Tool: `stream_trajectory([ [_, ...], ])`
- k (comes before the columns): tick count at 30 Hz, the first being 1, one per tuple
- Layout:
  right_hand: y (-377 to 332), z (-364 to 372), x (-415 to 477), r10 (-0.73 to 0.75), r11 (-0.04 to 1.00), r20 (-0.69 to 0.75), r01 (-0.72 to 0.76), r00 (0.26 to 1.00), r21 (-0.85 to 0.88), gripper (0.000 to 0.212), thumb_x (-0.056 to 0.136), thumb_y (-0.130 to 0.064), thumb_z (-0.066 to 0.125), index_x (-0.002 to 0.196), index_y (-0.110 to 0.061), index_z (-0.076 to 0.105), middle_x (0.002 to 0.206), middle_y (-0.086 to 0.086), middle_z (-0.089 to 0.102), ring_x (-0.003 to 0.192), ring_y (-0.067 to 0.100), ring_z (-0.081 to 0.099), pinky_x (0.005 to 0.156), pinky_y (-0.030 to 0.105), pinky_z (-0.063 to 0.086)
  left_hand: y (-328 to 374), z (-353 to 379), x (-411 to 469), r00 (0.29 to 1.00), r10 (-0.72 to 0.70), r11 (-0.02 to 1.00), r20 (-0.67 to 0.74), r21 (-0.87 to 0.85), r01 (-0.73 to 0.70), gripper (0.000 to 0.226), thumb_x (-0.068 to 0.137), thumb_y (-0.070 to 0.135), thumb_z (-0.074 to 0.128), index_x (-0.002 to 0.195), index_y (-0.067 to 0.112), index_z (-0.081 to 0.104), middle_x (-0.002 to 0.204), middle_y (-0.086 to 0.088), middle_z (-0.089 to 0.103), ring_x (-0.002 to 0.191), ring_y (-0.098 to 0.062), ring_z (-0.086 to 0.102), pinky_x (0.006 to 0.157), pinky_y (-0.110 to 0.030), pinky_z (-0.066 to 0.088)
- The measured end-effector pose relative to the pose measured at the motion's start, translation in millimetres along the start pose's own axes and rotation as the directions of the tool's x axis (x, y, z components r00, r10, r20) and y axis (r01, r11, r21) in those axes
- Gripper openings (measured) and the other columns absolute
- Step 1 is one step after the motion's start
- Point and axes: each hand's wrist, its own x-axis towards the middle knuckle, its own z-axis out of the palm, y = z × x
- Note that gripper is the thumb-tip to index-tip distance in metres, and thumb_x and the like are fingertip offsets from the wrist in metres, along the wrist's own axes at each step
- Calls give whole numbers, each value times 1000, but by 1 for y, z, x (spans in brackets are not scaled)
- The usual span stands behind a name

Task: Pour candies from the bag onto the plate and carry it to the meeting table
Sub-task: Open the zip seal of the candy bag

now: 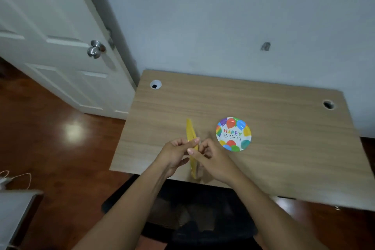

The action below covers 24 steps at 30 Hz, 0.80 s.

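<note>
Early stage, judging by the layout: nothing is sitting on the plate yet, so opening, pouring and carrying all look left to do.

Left to right: the door [60, 46] is standing ajar over shiny wood floor [50, 138], giving open walking room on that side. The desk [284, 158] is pushing against the wall [223, 16] at the back; its front-left corner is falling just left of the hands.

The left hand [176, 154] is pinching the yellow bag [190, 131] with fingers closed narrow on its edge. The bag is being held edge-on and upright above the desk's near edge, so its mouth cannot be read as torn or sealed. The right hand [211, 158] is gripping the same edge from the other side, fingers curled tight.

The plate [233, 134] is lying flat just right of the hands, well inside the desk edges, with bare desktop stretching further right. A dark chair [198, 219] is sitting below the desk's front edge, possibly crowding the step back.
</note>
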Motion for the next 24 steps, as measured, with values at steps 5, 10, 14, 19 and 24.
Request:
stream_trajectory([
  [5,-8,4,-15,-28,999,76,30,997,-32,41,91,-67,74,99,-29,62,94,-1,77,90,17,77,91,49,60,0,-4,-18,983,-82,997,164,-2,83,38,81,45,90,64,26,62,74,2,64,69,-12,56,68,-27,43],
  [10,-10,2,-23,-44,997,93,50,995,-61,27,105,-47,61,93,-23,60,92,5,72,90,28,71,92,56,58,1,-14,-27,977,-25,999,210,26,20,36,83,53,83,75,25,62,77,-3,65,65,-14,55,62,-25,43],
  [14,-13,1,-24,-23,995,47,27,999,-95,34,111,-42,50,85,-22,58,77,-9,63,75,9,63,83,50,62,2,-10,-28,966,112,988,235,77,-133,30,102,44,69,85,21,61,80,-7,67,74,-21,59,77,-36,50],
  [19,-21,1,-19,-64,969,-41,52,997,-242,37,111,-42,49,79,-26,55,71,-8,61,63,2,55,64,31,46,2,0,-29,942,261,917,210,250,-309,25,114,33,55,102,13,63,93,-10,69,74,-13,68,74,-33,57],
  [24,-23,9,-14,-107,948,-149,55,983,-313,38,110,-40,51,79,-19,56,72,0,64,62,6,49,61,31,42,-2,5,-20,877,472,712,88,549,-438,32,105,48,50,96,20,62,91,-11,74,81,-35,71,70,-54,60],
])
